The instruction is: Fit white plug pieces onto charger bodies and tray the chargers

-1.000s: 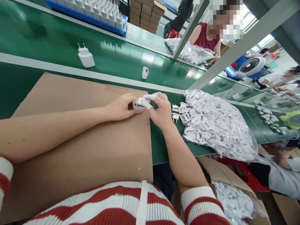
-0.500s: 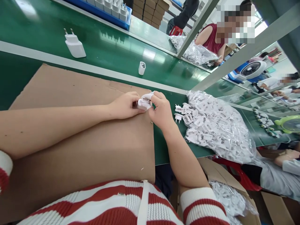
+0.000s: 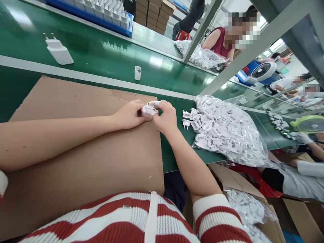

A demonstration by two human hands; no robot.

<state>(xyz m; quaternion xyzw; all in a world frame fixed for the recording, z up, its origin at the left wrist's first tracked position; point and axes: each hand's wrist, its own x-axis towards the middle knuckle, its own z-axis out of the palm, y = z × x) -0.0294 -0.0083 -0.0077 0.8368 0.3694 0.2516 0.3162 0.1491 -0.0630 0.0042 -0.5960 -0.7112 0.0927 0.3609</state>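
Over the right edge of a brown cardboard sheet [image 3: 101, 158], both my hands meet at a white plastic part [image 3: 149, 110]. My left hand [image 3: 129, 114] pinches its left side. My right hand [image 3: 167, 116] is closed on its right side, with fingers curled over the top. The fingers partly hide the part. A white plug adapter [image 3: 59, 51] with two pins lies on the green bench at the upper left. A small white charger piece [image 3: 137, 73] stands beyond my hands. To the right, loose white plug pieces [image 3: 186, 124] lie beside a clear bag of similar pieces [image 3: 227, 128].
A blue tray [image 3: 130, 28] of white adapters sits at the top. A metal post [image 3: 202, 30] rises behind the bench. Across it, a person in a red top [image 3: 217, 42] sits near a plastic bag. An open carton [image 3: 225, 175] with bagged parts is at the lower right.
The view has shifted, so the bench items and my hands appear further left. Both hands still hold the white part, with little change in grip.
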